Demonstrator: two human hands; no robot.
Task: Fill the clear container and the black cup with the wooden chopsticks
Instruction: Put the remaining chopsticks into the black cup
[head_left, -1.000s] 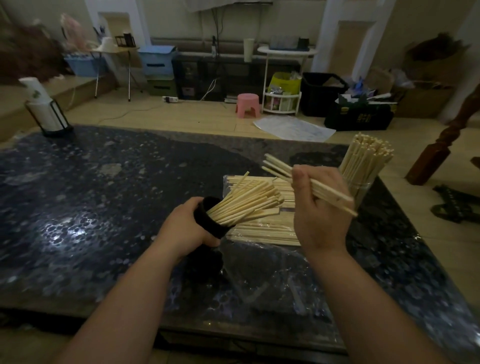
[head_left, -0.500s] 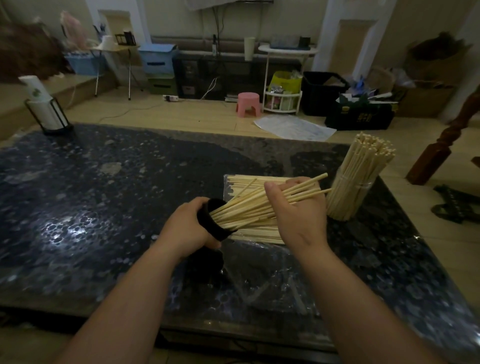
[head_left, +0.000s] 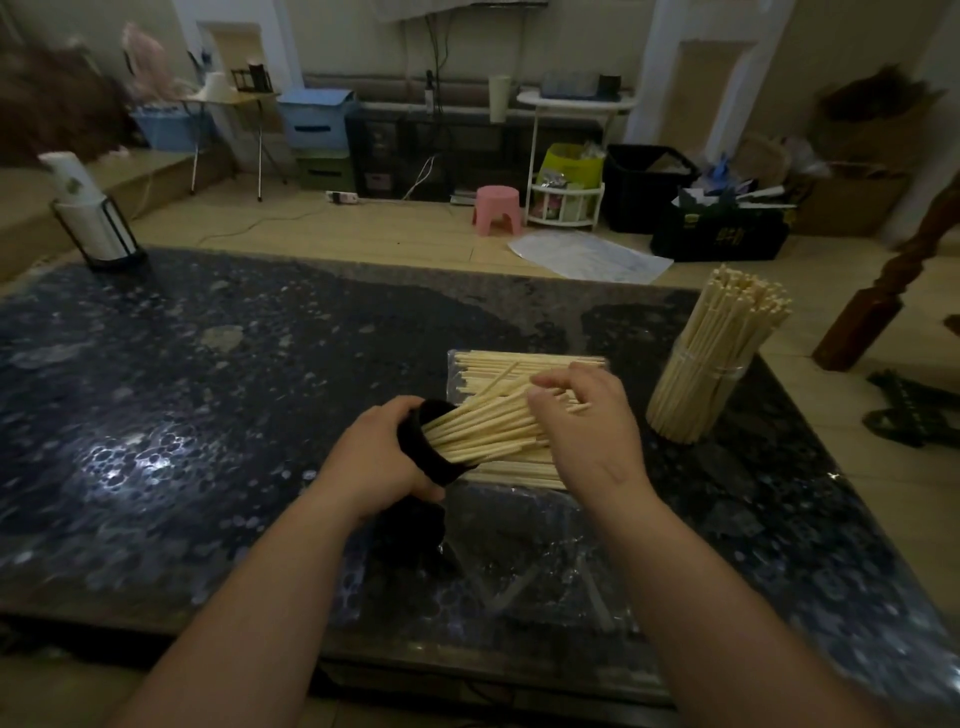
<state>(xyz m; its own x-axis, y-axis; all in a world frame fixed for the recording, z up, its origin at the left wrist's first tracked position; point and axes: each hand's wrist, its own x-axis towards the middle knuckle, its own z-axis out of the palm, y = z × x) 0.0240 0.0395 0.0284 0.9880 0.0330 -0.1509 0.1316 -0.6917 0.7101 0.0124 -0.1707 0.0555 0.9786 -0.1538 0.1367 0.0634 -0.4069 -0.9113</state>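
Surface: dark speckled stone table (head_left: 208, 415), with a wood floor and cluttered room behind it.
Black cup (head_left: 422, 447): tipped on its side just above the table, mouth facing right, near the table's middle front.
Left hand (head_left: 374, 462): wraps the black cup from the left. Fingers are curled round its wall, with the thumb at the near side of the rim.
Bundle of chopsticks (head_left: 483, 426): lower ends sit inside the cup. Free ends fan out to the right and slightly away, over the loose pile.
Right hand (head_left: 587, 431): palm down over the bundle's free ends. Its fingers (head_left: 550, 395) are bent and close together, with the tips on the sticks. Whether they pinch any stick cannot be told.
Loose pile of chopsticks (head_left: 498, 361): lies flat on a clear plastic wrapper (head_left: 519, 561), directly beneath the bundle and both hands.
Clear container (head_left: 696, 400): stands on the table to the right of the right hand, apart from it. It is packed with upright chopsticks (head_left: 743, 306) that lean and splay at the top.
Far left corner: white roll in a black holder (head_left: 88, 218).
Floor beyond: pink stool (head_left: 497, 208).
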